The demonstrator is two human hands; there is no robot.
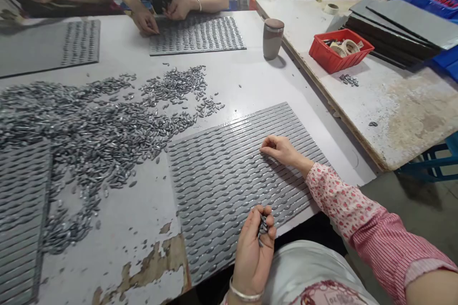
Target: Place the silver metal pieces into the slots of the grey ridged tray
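A grooved grey board [222, 171] lies in front of me, its left and middle rows set with small spindle-shaped metal pieces. Towards the right its grooves look bare. My left hand [252, 250], palm up at the near edge, is closed around several loose metal pieces [263, 228]. Over the right half of the board, my right hand [282, 151] pinches thumb and forefinger together at a groove; whatever is between the fingertips is too small to make out. A large heap of the same metal pieces [107, 128] spreads across the table to the left.
Another filled board [21, 214] lies at the left edge. Across the white table [229, 74], two people work at boards [200, 35]. A lidded cup [273, 40] stands near the side table [393, 119], which holds a red basket [339, 55] and stacked boards [393, 33].
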